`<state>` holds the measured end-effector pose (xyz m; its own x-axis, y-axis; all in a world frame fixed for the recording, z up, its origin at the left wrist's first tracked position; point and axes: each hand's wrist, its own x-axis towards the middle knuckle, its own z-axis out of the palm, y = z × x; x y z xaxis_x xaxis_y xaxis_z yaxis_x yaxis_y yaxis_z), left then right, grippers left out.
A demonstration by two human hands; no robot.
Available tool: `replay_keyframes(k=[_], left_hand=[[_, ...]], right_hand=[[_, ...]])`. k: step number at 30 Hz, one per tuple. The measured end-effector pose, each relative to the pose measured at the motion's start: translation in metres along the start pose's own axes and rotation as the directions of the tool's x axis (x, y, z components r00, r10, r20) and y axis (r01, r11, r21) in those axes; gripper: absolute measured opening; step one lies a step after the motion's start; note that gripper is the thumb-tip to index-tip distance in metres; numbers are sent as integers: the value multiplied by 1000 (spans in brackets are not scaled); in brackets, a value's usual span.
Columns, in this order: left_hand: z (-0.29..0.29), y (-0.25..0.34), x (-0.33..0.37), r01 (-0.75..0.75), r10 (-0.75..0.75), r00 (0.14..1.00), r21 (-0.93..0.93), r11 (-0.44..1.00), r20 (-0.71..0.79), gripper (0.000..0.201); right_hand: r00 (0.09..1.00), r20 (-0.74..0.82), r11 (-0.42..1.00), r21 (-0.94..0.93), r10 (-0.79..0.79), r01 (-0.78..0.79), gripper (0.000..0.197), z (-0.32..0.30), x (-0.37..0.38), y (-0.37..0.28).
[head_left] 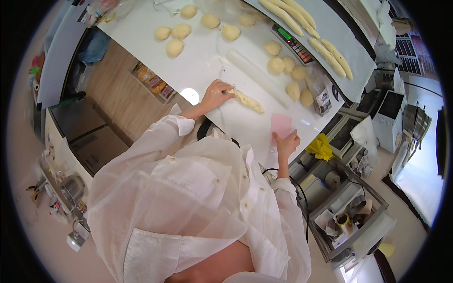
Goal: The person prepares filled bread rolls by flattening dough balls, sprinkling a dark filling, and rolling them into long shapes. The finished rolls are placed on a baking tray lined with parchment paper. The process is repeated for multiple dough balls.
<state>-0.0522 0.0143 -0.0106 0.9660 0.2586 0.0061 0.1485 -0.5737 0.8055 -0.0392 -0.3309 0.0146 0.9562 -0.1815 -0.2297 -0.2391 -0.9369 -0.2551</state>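
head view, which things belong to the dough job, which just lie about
Likely in the job:
dough piece at left hand
flat pink piece at right hand
dough balls
long dough strips

Seemingly lying about:
yellow bag
blue plastic
metal bowl

Free tabletop (pixel 239 129) between dough strip (pixel 247 101) and pink sheet (pixel 281 123), roller (pixel 259 79) beyond.

Dough strip (pixel 247 101) before rolling pin (pixel 258 78) on table (pixel 243 132)

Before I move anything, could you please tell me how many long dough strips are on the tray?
5 in view: three strips at the picture's upper edge and two strips lower right; more may lie out of view.
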Motion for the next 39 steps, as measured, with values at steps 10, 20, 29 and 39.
replay_keyframes(k=[10,20,29,39], left_hand=[[16,11,16,184,-174,977,-79,980,124,15],[-19,10,9,-115,131,980,-112,987,152,69],[12,-19,8,-264,283,937,-115,958,206,39],[6,-14,21,-636,633,770,26,771,78,25]], right_hand=[[981,184,985,171,-57,25,84,0,26,-22],[933,-15,910,215,-360,355,61,3,46,-75],[765,-24,755,138,-644,641,57,12,76,-156],[548,120,560,237,-827,793,59,31,91,-201]])
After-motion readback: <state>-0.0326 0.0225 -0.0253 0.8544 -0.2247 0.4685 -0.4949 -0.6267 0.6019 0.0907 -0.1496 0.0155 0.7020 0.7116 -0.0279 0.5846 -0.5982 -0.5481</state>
